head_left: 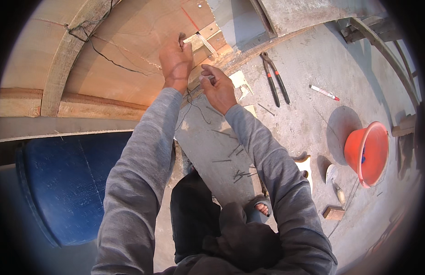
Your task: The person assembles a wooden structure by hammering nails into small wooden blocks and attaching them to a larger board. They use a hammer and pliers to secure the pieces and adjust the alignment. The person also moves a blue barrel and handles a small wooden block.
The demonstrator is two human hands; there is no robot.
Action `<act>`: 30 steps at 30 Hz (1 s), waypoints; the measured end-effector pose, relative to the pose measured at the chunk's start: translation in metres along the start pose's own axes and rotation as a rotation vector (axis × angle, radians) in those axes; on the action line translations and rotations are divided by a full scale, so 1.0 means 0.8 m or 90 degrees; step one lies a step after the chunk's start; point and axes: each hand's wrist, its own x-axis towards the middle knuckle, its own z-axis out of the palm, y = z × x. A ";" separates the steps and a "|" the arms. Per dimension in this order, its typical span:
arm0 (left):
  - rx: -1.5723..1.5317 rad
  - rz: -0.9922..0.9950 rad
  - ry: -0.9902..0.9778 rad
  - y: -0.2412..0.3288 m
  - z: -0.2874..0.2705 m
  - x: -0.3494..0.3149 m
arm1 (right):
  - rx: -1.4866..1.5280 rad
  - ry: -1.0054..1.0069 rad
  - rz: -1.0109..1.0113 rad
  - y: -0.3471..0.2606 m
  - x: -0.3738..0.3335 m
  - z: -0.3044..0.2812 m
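Note:
My left hand (176,63) is closed at the edge of a wooden panel (125,32), next to small wood pieces (209,31); whatever its fingers grip is hidden. Just to the right and nearer, my right hand (219,89) has its fingers curled in, and I cannot make out anything between them. A thin dark wire (190,101) hangs down below my left wrist. Another length of dark wire (107,58) crosses the panel from a curved wooden rib (61,68). Beside my right hand lies a pale torn scrap (240,81).
Pincers with black handles (277,83), a marker (324,92) and several nails (240,175) lie to the right and below. Farther right are an orange bucket (354,149), a trowel (339,194) and a wood block (333,212). A blue barrel (70,183) stands at the left.

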 end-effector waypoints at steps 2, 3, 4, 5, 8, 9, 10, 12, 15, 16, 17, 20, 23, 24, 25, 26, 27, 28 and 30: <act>0.069 0.012 -0.005 0.002 -0.007 0.006 | -0.090 0.055 -0.130 -0.006 0.029 0.031; 0.103 0.017 -0.010 0.004 -0.010 0.007 | -0.135 0.085 -0.193 -0.010 0.040 0.043; 0.115 0.010 -0.016 0.002 -0.012 0.005 | -0.125 0.089 -0.188 -0.010 0.046 0.053; 0.126 0.004 -0.022 0.001 -0.014 0.003 | -0.115 0.093 -0.183 -0.010 0.051 0.061; 0.171 0.031 -0.035 0.002 -0.015 0.005 | -0.169 0.145 -0.216 -0.003 0.057 0.075; 0.187 0.049 -0.039 0.004 -0.015 0.007 | -0.202 0.169 -0.236 0.000 0.057 0.077; 0.231 0.070 -0.055 0.005 -0.017 0.008 | -0.197 0.145 -0.205 0.000 0.056 0.077; 0.318 0.115 -0.089 0.003 -0.023 0.011 | -0.186 0.098 -0.144 -0.001 0.053 0.075; 0.379 0.226 -0.152 -0.004 -0.032 0.025 | -0.247 0.126 -0.210 0.000 0.053 0.078; 0.418 0.262 -0.157 -0.005 -0.034 0.028 | -0.232 0.129 -0.203 0.000 0.053 0.079; 0.456 0.298 -0.161 -0.004 -0.036 0.030 | -0.217 0.133 -0.197 0.000 0.054 0.079; 0.478 0.400 -0.167 -0.007 -0.043 0.038 | -0.137 0.126 -0.142 -0.006 0.052 0.091; 0.491 0.430 -0.161 -0.004 -0.040 0.041 | -0.162 0.138 -0.140 -0.007 0.053 0.091; 0.502 0.429 -0.157 -0.002 -0.039 0.041 | -0.192 0.146 -0.151 -0.005 0.053 0.089; 0.486 0.446 -0.159 -0.002 -0.039 0.040 | -0.214 0.163 -0.182 -0.004 0.052 0.086; 0.469 0.462 -0.161 -0.003 -0.041 0.039 | -0.236 0.179 -0.214 -0.002 0.052 0.083; 0.453 0.478 -0.164 -0.004 -0.043 0.039 | -0.258 0.196 -0.245 -0.001 0.052 0.080; 0.466 0.493 -0.166 -0.008 -0.043 0.040 | -0.251 0.184 -0.248 0.000 0.052 0.078; 0.494 0.526 -0.169 -0.015 -0.045 0.044 | -0.236 0.162 -0.253 0.000 0.051 0.075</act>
